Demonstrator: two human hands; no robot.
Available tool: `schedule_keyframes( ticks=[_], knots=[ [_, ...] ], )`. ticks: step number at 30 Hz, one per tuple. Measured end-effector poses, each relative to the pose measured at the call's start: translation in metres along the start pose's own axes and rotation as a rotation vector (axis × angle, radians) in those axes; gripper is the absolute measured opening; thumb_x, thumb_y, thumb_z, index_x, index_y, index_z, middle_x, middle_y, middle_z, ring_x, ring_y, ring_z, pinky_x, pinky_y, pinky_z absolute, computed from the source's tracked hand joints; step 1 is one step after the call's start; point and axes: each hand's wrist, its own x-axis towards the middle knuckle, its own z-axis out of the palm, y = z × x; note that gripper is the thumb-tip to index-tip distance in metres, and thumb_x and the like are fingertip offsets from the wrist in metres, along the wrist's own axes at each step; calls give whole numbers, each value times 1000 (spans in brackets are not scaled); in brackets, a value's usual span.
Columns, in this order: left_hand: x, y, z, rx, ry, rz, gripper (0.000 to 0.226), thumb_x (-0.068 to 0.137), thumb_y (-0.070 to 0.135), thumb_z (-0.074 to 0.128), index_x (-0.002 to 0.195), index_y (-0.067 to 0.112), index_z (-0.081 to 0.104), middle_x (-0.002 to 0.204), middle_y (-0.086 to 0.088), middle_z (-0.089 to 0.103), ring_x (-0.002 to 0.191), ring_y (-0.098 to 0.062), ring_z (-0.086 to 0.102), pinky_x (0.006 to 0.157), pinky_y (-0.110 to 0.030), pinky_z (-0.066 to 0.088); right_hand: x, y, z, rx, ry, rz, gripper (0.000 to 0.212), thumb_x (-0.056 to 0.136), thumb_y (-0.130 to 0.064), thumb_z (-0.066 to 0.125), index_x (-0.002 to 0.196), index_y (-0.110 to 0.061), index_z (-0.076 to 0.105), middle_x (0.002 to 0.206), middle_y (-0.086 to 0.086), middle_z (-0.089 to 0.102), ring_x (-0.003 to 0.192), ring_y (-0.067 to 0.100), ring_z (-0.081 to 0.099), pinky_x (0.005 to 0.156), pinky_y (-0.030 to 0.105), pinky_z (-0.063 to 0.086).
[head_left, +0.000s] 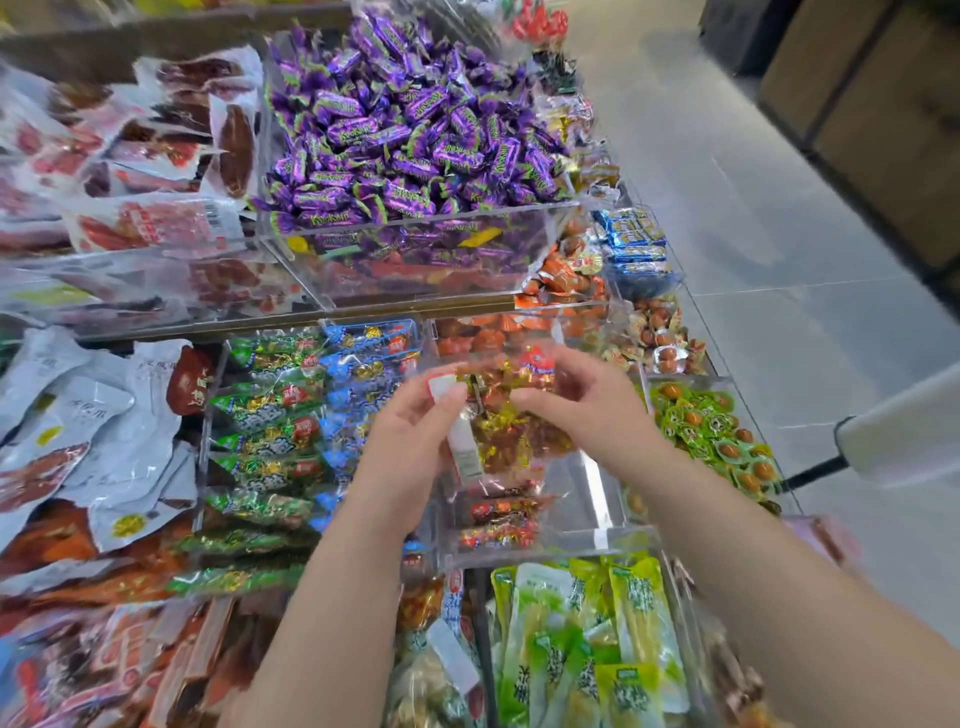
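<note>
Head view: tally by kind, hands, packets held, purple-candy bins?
hands: 2 (left hand, right hand)
snack packet, pinched by both hands: 1
purple-candy bin: 1
total: 4

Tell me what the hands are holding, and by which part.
One clear snack packet, held by both: the left hand pinches its left end at the white label, the right hand grips its right end.
</note>
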Motion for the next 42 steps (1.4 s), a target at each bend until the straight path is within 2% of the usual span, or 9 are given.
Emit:
schedule_keyframes(
  ticks=[7,12,16,20,23,26,30,36,42],
  knots=[
    [-7,7,2,13,-5,-24,5,95,10,55,93,14,53,61,3,61,52,-9,55,47,-19,46,-21,-13,-7,-73,-1,155,46,91,-51,48,60,-16,49,51,-12,44,46,4,40,56,24,31],
    [-14,5,2,177,-19,-51,70,85,25,72,140,34,30,123,1,55,108,-17,58,95,-41,47,-21,-11,-8,-143,78,220,48,94,-36,50,51,-19,37,44,-5,37,49,16,39,58,28,32],
    [-23,2,-3,914,-459,355,100,54,61,81,137,63,25,151,33,3,144,3,1,113,-30,11,-21,-13,-14,235,97,500,32,95,-20,49,64,-13,49,49,2,46,40,14,45,41,18,37],
    [-16,-5,2,934,-311,459,53,80,32,75,129,43,56,121,31,54,115,16,46,101,-12,38,-25,-16,-22,442,1,639,31,94,-16,49,65,-9,57,49,1,55,39,9,52,37,18,44],
    [-8,-4,0,819,-275,340,33,84,31,72,115,38,63,98,39,54,91,25,51,76,0,40,-30,-9,-29,73,-37,540,36,92,-47,48,102,-14,60,88,0,65,76,14,65,67,30,54],
    [2,-6,-3,675,-355,158,26,84,32,72,109,32,67,99,20,71,94,-2,67,83,-26,54,-36,-9,-38,-225,-62,127,65,77,-54,64,134,-33,40,124,-19,48,112,-2,49,96,25,41],
    [11,-4,-2,600,-385,-30,81,60,62,79,127,21,58,122,-1,66,113,-23,62,96,-50,50,-28,-13,-42,-309,-317,8,51,68,-28,83,107,-45,54,96,-26,63,90,-13,59,73,6,46],
    [42,-11,-22,976,98,301,46,83,49,66,122,27,57,126,6,60,113,-11,53,94,-33,43,21,-6,-69,-761,-167,28,30,74,-28,76,92,-35,54,81,-14,55,74,13,54,59,25,39],
    [68,-46,-35,1530,135,-32,100,86,59,53,154,16,-7,160,-8,-18,146,-30,-20,116,-57,-4,83,37,-43,-1160,-216,46,57,80,-12,61,134,-21,45,118,6,63,102,28,60,77,35,53]
  ],
)
